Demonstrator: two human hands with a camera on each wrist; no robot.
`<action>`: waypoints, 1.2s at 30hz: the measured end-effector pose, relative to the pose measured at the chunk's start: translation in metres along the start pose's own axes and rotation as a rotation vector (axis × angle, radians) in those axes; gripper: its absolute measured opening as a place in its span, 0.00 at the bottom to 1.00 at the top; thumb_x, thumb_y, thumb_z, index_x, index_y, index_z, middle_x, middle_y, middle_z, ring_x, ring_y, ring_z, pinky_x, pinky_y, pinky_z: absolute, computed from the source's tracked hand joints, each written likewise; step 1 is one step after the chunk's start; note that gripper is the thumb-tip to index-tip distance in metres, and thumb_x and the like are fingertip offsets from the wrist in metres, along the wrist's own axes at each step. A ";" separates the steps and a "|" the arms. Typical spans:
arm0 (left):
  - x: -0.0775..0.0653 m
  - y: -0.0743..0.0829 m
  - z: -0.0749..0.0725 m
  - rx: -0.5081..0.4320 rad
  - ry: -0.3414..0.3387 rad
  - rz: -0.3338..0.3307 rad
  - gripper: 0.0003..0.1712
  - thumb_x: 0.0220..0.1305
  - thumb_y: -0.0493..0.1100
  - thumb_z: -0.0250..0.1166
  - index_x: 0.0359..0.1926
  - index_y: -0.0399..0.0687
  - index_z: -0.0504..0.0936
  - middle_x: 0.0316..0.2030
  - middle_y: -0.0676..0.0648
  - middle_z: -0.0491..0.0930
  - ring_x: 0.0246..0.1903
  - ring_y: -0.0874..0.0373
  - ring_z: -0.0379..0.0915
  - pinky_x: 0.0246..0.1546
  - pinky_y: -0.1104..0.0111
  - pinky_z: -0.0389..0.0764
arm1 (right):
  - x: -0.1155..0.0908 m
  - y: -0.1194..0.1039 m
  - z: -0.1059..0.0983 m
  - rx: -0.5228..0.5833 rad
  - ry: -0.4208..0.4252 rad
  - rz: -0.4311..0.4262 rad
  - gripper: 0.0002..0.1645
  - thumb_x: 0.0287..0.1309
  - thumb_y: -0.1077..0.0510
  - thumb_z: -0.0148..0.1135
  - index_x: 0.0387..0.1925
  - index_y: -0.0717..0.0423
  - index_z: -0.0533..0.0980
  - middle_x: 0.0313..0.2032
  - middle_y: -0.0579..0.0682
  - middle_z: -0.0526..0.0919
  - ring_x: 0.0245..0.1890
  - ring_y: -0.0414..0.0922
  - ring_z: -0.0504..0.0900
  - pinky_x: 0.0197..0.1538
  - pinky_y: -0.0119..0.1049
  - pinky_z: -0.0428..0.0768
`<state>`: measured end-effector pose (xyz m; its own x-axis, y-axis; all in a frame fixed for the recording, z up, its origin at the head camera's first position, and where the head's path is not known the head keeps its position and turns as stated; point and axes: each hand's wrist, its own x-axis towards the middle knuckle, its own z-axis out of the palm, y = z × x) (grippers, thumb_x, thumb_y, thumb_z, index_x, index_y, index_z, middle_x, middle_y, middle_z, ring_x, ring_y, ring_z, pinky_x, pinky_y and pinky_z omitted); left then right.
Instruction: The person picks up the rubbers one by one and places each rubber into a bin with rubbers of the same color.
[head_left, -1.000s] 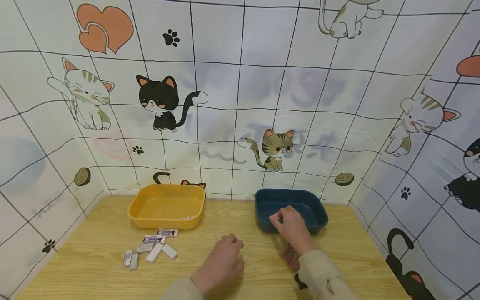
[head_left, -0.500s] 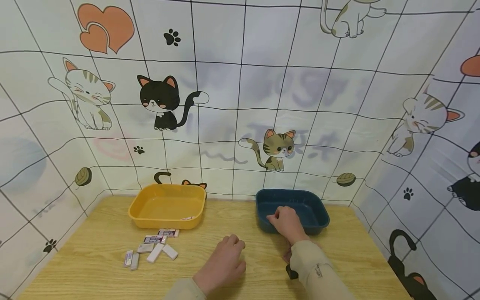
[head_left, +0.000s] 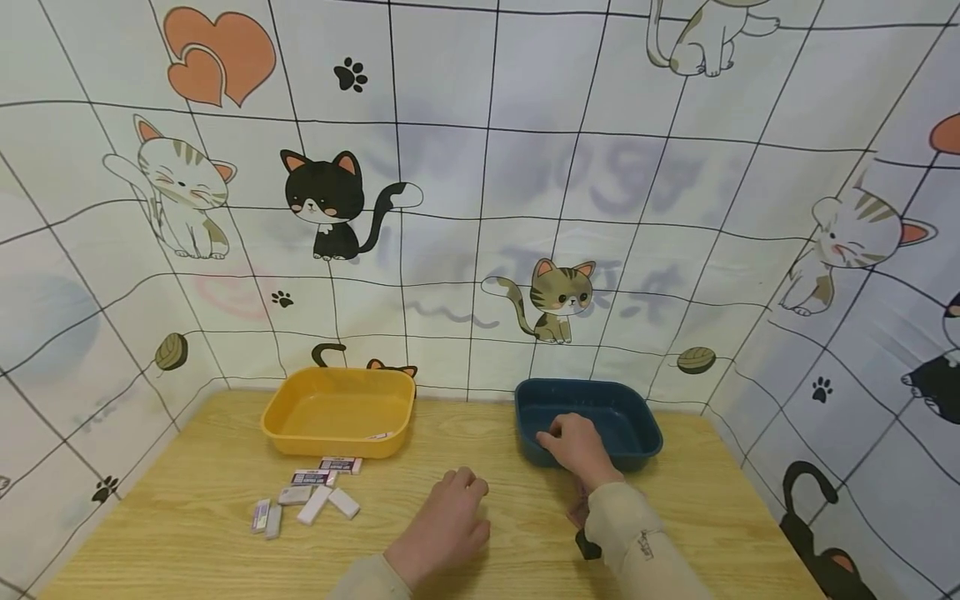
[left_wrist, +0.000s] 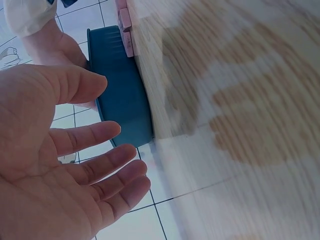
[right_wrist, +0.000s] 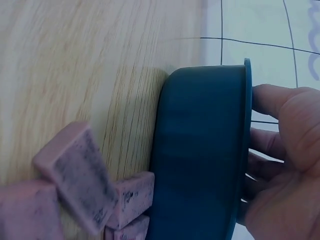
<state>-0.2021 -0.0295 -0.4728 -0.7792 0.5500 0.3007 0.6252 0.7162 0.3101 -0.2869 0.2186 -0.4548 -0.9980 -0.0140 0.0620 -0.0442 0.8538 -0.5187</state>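
My right hand (head_left: 579, 450) reaches over the near rim of the dark blue bin (head_left: 637, 446), fingertips inside it. In the right wrist view that hand (right_wrist: 295, 160) has thumb and fingers spread apart beyond the rim, with the tips hidden; nothing shows between them. Several pink erasers (right_wrist: 80, 175) with dark printing lie against the bin's near side; in the head view the right sleeve mostly covers the pink erasers (head_left: 577, 510). My left hand (head_left: 444, 525) hovers over the middle of the table, and the left wrist view shows its palm and loosely bent fingers (left_wrist: 107, 170) holding nothing.
A yellow bin (head_left: 273, 433) stands at the back left with a small white piece (head_left: 379, 436) inside. In front of it lie several white erasers (head_left: 315, 505), some in printed sleeves (head_left: 313, 477). A small black object (head_left: 587, 546) sits beside the right sleeve. A cat-printed curtain (head_left: 450, 250) rises behind the table.
My right hand has lowered into the blue bin, and the pink eraser it pinched a second ago no longer shows in its fingers. The left hand has stayed about where it was.
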 end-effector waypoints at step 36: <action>-0.020 -0.024 -0.021 -0.048 0.004 -0.125 0.17 0.59 0.38 0.68 0.49 0.36 0.81 0.44 0.44 0.76 0.45 0.49 0.72 0.47 0.52 0.78 | -0.060 -0.003 0.012 -0.035 0.298 -0.455 0.18 0.60 0.64 0.72 0.52 0.63 0.82 0.53 0.57 0.80 0.57 0.59 0.77 0.55 0.55 0.79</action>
<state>-0.2007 -0.0659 -0.4674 -0.8508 0.4563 0.2606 0.5250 0.7573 0.3884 -0.2272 0.2102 -0.4674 -0.8218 -0.2424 0.5156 -0.4622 0.8128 -0.3546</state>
